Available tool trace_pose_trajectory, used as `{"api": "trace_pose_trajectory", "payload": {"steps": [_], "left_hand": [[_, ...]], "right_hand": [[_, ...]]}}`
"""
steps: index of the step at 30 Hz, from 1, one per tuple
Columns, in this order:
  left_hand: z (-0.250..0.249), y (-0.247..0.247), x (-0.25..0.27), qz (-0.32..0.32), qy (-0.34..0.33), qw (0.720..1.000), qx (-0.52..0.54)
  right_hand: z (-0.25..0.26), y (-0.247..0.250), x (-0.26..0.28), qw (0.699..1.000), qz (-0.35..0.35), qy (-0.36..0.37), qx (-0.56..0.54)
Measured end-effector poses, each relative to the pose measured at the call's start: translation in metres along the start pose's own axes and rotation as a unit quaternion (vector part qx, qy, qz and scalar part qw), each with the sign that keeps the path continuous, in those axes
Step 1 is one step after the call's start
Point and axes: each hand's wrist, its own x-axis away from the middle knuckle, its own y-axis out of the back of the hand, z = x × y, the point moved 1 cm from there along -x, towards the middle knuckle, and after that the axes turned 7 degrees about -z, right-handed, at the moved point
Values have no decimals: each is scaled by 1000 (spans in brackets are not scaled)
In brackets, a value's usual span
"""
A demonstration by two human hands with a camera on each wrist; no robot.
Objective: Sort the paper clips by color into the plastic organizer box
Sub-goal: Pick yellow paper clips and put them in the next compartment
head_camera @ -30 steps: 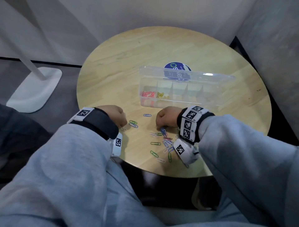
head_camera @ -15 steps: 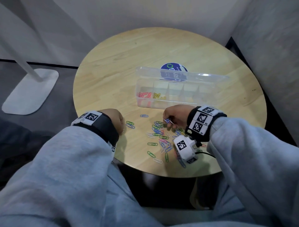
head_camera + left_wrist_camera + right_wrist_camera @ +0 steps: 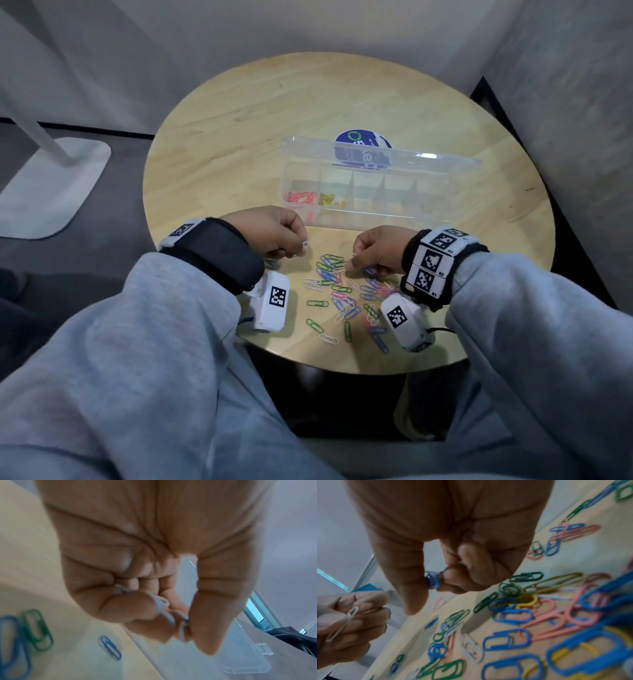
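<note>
On table (image 3: 239,113), multicolored paper clips (image 3: 342,291)

A round table (image 3: 239,144) carries the plastic organizer box (image 3: 363,219), which stands behind both hands with its lid (image 3: 308,150) raised at the back. A round sticker (image 3: 359,137) lies on the table behind the lid. Paper clips sit in the box's two leftmost compartments (image 3: 301,198). In front of the box, between the left hand (image 3: 267,233) and right hand (image 3: 380,250) and running toward the table's near edge, a loose scatter of paper clips (image 3: 342,294) lies on the tabletop. Left of the table, on the floor, stands a flat stand base (image 3: 51,185).
</note>
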Motion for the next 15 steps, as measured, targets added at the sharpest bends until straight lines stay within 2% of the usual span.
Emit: {"api": "trace_pose_trajectory", "payload": {"steps": [4,7,9,12,15], "left_hand": [[-7,-14,-4,10,52,998,29],[-11,-24,-7,2,59,998,-14],[-12,-27,-10,-17,59,997,-49],[-15,-31,-14,-19,56,988,-142],[-17,-32,-12,-15,23,954,-300]], "right_hand": [[-7,4,2,998,-13,-13,-58],[-12,7,4,998,-28,-4,-60],[-15,7,5,994,-29,-9,-100],[-14,8,9,983,-11,-20,-181],[-10,7,13,988,10,-18,-152]]}}
